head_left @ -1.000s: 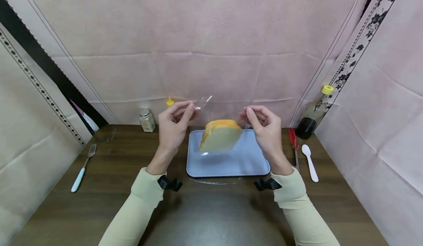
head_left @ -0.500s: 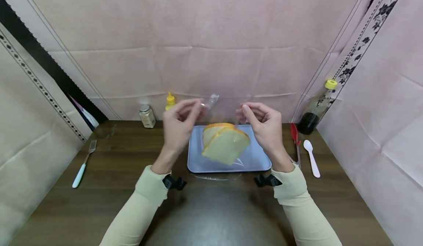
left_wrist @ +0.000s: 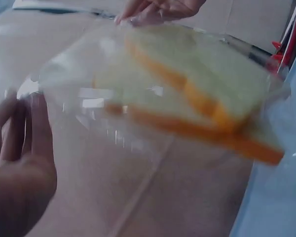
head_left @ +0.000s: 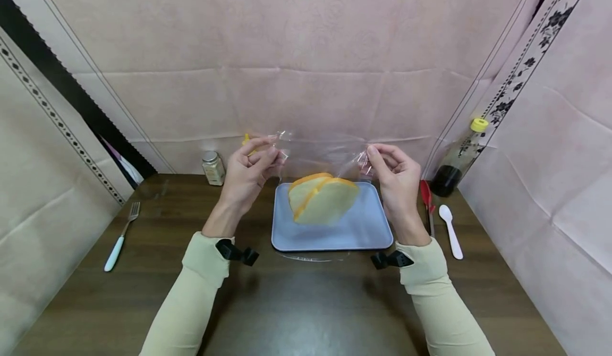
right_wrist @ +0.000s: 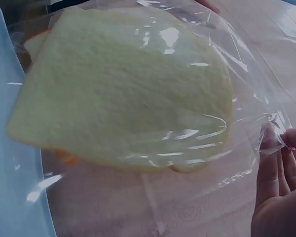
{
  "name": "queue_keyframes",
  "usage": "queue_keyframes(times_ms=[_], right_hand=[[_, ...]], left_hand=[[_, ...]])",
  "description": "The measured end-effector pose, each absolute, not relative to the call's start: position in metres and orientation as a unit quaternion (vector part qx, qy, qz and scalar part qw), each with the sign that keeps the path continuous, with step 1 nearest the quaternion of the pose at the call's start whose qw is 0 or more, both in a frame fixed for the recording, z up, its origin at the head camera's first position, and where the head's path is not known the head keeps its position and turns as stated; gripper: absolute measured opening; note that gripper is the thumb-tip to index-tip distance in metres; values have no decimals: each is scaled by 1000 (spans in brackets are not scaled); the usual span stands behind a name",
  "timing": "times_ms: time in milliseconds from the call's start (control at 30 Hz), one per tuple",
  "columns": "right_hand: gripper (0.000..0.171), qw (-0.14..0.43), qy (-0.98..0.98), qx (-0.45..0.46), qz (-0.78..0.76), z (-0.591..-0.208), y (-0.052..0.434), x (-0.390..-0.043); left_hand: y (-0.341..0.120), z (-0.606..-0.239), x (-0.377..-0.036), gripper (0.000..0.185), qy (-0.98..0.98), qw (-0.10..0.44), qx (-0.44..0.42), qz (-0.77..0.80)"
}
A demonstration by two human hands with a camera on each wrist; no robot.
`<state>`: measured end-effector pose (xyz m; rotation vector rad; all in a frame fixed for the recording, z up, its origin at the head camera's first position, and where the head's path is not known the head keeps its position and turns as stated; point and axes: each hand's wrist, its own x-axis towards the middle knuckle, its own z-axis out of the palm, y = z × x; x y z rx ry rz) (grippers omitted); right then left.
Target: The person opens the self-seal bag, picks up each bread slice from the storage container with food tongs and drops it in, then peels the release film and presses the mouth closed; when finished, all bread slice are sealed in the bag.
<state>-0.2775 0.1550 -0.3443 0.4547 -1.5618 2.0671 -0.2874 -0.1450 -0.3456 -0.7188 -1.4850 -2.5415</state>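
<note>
The left hand (head_left: 248, 172) pinches the upper left corner of a clear plastic bag (head_left: 320, 157), fingers curled round the film, and the right hand (head_left: 397, 178) pinches the upper right corner the same way. The bag hangs stretched between them above the far part of a pale blue tray (head_left: 368, 234) on the dark wooden table (head_left: 296, 303). Inside the bag sit 2 bread slices (head_left: 322, 199) with orange-yellow crusts, overlapping and tilted; whether the bag's bottom touches the tray cannot be told from the head view.

The bag itself is hard to trace: only glints and creases mark its edges. In the left wrist view the film (left_wrist: 113, 113) is blurred, the left fingers (left_wrist: 24, 138) show only at the frame's left edge, and the other hand's fingertips (left_wrist: 158, 7) are cut off at the top. In the right wrist view 1 slice (right_wrist: 128, 89) fills most of the frame and hides the second except for an orange sliver of crust; the right fingers (right_wrist: 278, 173) show at the lower right corner.

A yellow-capped squeeze bottle (head_left: 246, 139) is mostly hidden behind the left hand, beside a small spice jar (head_left: 213, 168). A fork (head_left: 120, 237) lies far left. To the right lie red tongs (head_left: 427, 199), partly behind the right hand, a white spoon (head_left: 450, 231) and a dark sauce bottle (head_left: 456, 159).
</note>
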Motion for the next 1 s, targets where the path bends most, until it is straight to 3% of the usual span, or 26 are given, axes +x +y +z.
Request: queue_keyframes(times_ms=[100, 200, 500, 667, 1000], right_hand=[[28, 251, -567, 160, 768, -343, 157, -276], [26, 251, -564, 163, 770, -342, 160, -276], [30, 218, -569, 220, 762, -343, 175, -280], [18, 197, -572, 249, 756, -346, 183, -283], [16, 196, -540, 286, 767, -348, 191, -285]], left_hand=[[-151, -350, -290, 36, -481, 2, -262, -836], [-155, -352, -292, 40, -488, -18, -277, -828], [-155, -352, -292, 21, -516, 28, -273, -811], [-155, -351, -291, 19, -526, 44, -267, -806], [-157, -353, -292, 24, -500, 45, -324, -802]])
